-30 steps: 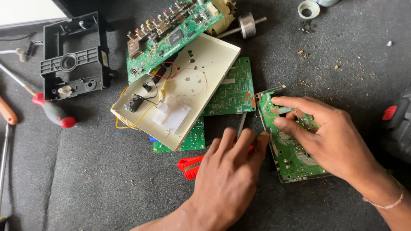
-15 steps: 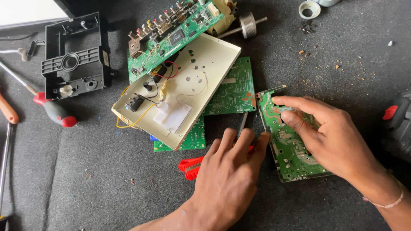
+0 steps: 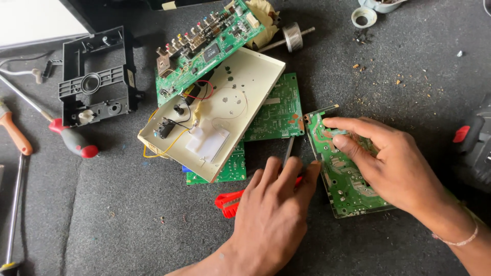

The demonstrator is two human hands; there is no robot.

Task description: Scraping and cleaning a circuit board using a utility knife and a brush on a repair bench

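Circuit board (image 3: 341,179), green, solder side up, lies flat on the dark table (image 3: 399,61), right of centre, near side. Right hand (image 3: 386,156) rests on it, fingers spread and pressing down on the board's upper half, index finger reaching toward its far left corner; not clenched, nothing lifted. Left hand (image 3: 273,204) lies palm down just left of the board, fingers extended, tips touching the board's left edge. It covers most of a red-handled tool (image 3: 229,203); cannot tell if it actually grips it. A thin metal shaft (image 3: 288,152) pokes out from past the fingertips toward the far side.

Left of the board: a cream metal chassis plate (image 3: 240,102), tilted, with wires and small parts on it, stacked over other green boards (image 3: 276,115). A connector-lined board (image 3: 209,46) sits further away. Black plastic drive frame (image 3: 97,82) far left, a red-and-grey screwdriver (image 3: 71,140) just near it, orange-handled tool (image 3: 14,134) at the left edge.
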